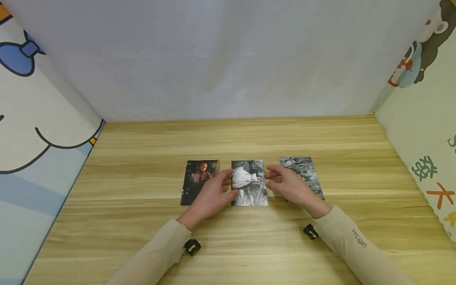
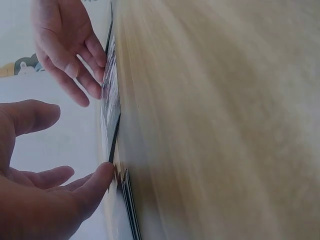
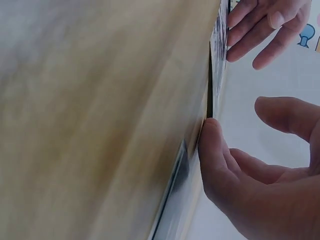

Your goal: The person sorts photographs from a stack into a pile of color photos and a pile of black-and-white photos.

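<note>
Three photo cards form a row on the wooden table. A black-and-white photo card (image 1: 249,196) with a pale dress-like shape lies in the middle, between both hands. At its left edge is my left hand (image 1: 213,194), fingers loosely bent; in the left wrist view a fingertip (image 2: 106,172) meets the card's edge. My right hand (image 1: 293,186) is at the right edge, thumb raised, with a fingertip (image 3: 212,130) at or very near that edge in the right wrist view. Neither hand pinches the card. The left wrist partly covers a dark photo card (image 1: 190,184); the right hand overlaps a grey photo card (image 1: 307,170).
In the left wrist view the dark card's edge shows stacked layers (image 2: 131,207). The wooden table (image 1: 228,138) ends at a pale back wall (image 1: 228,79). Cartoon-printed panels (image 1: 46,114) flank the sides. Each sleeve has a small black device (image 1: 192,247) at the wrist.
</note>
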`<state>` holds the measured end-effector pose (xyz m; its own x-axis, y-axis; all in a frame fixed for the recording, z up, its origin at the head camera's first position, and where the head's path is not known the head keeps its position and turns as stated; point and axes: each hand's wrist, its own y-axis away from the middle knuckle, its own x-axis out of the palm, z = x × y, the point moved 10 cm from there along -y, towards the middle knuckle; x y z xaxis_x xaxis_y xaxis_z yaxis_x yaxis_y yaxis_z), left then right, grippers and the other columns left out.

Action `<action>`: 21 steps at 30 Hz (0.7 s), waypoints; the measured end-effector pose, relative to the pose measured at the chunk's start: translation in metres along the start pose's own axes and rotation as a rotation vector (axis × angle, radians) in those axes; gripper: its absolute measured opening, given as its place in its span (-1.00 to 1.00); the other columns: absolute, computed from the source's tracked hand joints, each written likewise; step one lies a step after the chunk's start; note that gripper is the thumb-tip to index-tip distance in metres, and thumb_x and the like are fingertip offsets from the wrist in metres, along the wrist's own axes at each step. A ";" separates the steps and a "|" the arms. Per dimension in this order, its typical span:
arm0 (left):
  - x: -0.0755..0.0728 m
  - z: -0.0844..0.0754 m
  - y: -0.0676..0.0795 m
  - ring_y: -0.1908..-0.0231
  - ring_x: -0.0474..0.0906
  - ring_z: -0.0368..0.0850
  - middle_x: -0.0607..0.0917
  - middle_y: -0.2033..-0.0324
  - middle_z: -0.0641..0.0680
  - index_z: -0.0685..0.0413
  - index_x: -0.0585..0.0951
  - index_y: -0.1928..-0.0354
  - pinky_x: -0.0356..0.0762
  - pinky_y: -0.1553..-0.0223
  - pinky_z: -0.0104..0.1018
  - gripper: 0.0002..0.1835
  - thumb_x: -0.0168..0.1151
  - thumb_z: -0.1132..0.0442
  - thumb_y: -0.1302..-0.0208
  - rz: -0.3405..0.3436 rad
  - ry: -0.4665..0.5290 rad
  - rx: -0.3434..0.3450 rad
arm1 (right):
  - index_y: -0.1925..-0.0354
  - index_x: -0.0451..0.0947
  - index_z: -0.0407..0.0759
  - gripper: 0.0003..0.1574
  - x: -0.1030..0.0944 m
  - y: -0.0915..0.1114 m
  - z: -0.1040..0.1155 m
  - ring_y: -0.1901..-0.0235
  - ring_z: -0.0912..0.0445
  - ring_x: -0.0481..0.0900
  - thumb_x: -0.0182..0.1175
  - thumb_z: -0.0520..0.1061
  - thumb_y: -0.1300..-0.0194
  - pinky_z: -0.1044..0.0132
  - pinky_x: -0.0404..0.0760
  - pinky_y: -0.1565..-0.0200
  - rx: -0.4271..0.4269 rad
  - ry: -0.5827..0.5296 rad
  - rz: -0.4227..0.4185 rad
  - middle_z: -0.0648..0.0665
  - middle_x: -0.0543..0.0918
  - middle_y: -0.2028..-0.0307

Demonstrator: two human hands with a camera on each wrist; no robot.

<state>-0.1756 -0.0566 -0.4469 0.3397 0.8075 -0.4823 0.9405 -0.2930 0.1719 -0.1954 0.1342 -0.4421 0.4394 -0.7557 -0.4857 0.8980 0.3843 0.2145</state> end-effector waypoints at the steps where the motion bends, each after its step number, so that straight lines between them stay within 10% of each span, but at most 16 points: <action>1: 0.000 0.000 0.000 -0.23 0.56 0.29 0.52 -0.33 0.35 0.25 0.29 -0.52 0.54 -0.24 0.05 -0.26 0.32 0.23 -0.38 -0.001 0.006 -0.001 | -0.48 0.19 -0.48 -0.22 0.000 0.000 0.000 -0.22 -0.30 0.54 0.19 -0.19 -0.45 -0.04 0.62 -0.17 0.004 -0.009 -0.004 -0.41 0.54 -0.25; 21: -0.012 -0.003 0.003 -0.06 0.66 0.13 0.61 -0.20 0.25 0.29 0.48 -0.40 0.65 -0.08 -0.14 -0.41 0.25 0.47 -0.31 -0.227 0.236 0.031 | -0.50 0.23 -0.42 -0.18 -0.012 0.001 -0.002 0.09 0.00 0.60 0.15 -0.38 -0.29 0.39 0.62 0.20 0.027 -0.187 -0.129 -0.36 0.53 -0.11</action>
<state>-0.1770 -0.0658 -0.4384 0.1162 0.9492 -0.2924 0.9930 -0.1046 0.0548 -0.2001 0.1447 -0.4380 0.3154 -0.8836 -0.3459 0.9463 0.2655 0.1846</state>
